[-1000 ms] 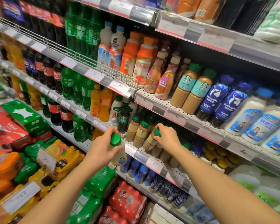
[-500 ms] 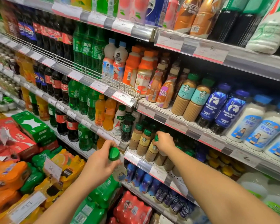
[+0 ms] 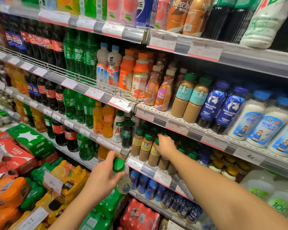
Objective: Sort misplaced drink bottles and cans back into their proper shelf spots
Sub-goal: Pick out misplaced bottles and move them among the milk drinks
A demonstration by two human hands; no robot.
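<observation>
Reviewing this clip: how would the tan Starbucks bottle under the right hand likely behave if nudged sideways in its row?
The Starbucks bottle looks full, so probably heavy for its size. It is tall and narrow, so it may tip rather than slide. Close neighbours would likely catch it. The right hand grips it near the green cap, high up, which could add to the tipping.

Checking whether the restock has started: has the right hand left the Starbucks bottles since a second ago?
No. The right hand stays on the same green-capped coffee bottle in that shelf row.

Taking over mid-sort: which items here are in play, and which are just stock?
In play: left hand gripping green-capped bottle; right hand on Starbucks bottles.
Just stock: luckin bottles, Sprite bottles, orange packs.
</observation>
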